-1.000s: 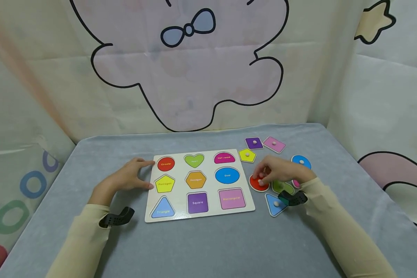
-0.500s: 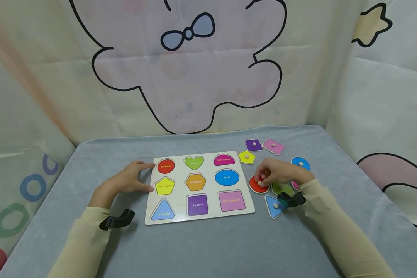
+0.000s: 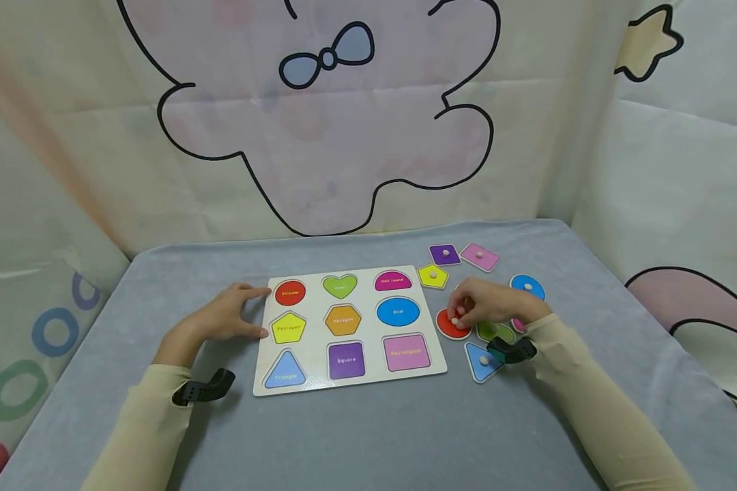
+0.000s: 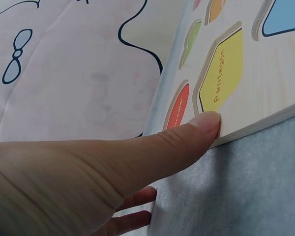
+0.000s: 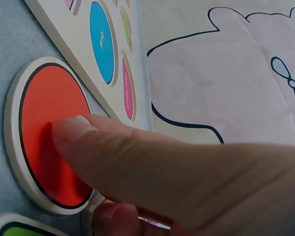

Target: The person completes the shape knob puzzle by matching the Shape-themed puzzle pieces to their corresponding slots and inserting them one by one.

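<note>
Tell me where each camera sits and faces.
Head: worn on the head, forward and down onto the puzzle board, left grip, right grip, both sleeves.
Left wrist: worn there, facing the Pentagon recess; thumb and fingers show.
Right wrist: worn there, facing the red circle piece; thumb and fingers show.
Head and right wrist share this piece.

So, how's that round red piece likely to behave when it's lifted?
The round red piece looks like a thin, flat slab, so it's probably stiff and fairly light. The right hand pinches its small central knob, so it should lift readily. It might tilt, though, as its disc is much wider than that knob.
</note>
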`<state>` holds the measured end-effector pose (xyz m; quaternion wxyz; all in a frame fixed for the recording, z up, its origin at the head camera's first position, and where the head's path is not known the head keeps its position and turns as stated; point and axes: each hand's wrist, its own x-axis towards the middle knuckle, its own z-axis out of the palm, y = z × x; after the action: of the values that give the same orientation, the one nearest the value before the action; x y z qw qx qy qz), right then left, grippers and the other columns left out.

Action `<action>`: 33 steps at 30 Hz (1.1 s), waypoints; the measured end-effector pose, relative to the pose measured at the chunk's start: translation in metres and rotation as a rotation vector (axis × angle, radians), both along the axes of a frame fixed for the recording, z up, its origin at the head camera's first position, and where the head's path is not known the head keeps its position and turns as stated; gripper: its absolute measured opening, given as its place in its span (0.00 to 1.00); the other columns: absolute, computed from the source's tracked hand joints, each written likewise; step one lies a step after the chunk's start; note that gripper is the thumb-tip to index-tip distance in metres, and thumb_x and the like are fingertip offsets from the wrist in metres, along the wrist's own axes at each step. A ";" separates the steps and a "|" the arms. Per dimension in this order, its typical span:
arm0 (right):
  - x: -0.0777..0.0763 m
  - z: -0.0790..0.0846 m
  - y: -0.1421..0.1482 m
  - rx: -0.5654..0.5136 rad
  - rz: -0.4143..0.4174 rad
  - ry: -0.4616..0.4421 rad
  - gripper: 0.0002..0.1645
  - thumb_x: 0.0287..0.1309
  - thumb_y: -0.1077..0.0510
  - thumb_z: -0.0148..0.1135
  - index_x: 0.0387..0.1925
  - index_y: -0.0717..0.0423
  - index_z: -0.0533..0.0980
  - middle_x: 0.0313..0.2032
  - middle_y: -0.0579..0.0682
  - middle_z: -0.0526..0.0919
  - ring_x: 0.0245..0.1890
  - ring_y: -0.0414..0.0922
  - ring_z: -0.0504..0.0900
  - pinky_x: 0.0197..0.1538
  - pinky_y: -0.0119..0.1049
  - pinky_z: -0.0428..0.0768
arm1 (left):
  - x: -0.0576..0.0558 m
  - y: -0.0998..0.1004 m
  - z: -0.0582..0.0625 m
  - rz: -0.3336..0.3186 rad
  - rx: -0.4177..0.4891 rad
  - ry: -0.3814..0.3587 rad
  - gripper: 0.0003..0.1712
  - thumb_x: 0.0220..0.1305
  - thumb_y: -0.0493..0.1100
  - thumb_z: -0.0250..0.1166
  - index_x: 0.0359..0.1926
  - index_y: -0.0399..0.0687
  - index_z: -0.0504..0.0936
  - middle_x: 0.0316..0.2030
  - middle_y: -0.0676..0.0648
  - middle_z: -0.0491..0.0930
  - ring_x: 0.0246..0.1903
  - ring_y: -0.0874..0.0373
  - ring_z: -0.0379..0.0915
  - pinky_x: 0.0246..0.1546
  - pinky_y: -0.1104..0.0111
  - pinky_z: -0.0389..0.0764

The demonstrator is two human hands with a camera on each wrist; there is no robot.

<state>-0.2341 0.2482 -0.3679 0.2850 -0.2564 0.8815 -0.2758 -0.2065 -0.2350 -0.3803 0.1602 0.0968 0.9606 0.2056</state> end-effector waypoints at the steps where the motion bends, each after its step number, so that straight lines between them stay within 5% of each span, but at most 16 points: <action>1: 0.000 0.001 0.001 -0.005 0.002 0.003 0.03 0.58 0.65 0.70 0.35 0.56 0.84 0.27 0.47 0.75 0.33 0.44 0.74 0.36 0.29 0.76 | -0.001 0.000 0.001 -0.003 0.001 0.001 0.54 0.51 0.52 0.80 0.75 0.44 0.65 0.70 0.26 0.58 0.67 0.29 0.57 0.67 0.34 0.66; 15: 0.001 0.005 0.001 -0.068 -0.071 0.053 0.04 0.61 0.61 0.70 0.39 0.56 0.86 0.31 0.49 0.80 0.36 0.46 0.75 0.36 0.29 0.77 | -0.002 -0.002 0.002 -0.020 0.000 0.010 0.54 0.50 0.54 0.80 0.75 0.44 0.65 0.70 0.25 0.59 0.66 0.28 0.58 0.66 0.33 0.66; 33: -0.025 0.010 -0.031 -0.121 -0.065 0.214 0.05 0.62 0.61 0.69 0.38 0.59 0.85 0.33 0.52 0.81 0.36 0.45 0.75 0.35 0.29 0.77 | -0.001 -0.002 -0.001 -0.012 -0.021 -0.007 0.58 0.48 0.56 0.81 0.76 0.47 0.63 0.70 0.27 0.59 0.66 0.31 0.58 0.65 0.34 0.69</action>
<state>-0.2588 0.2177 -0.3578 0.1642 -0.2725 0.8965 -0.3083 -0.2072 -0.2367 -0.3817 0.1656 0.1003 0.9615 0.1949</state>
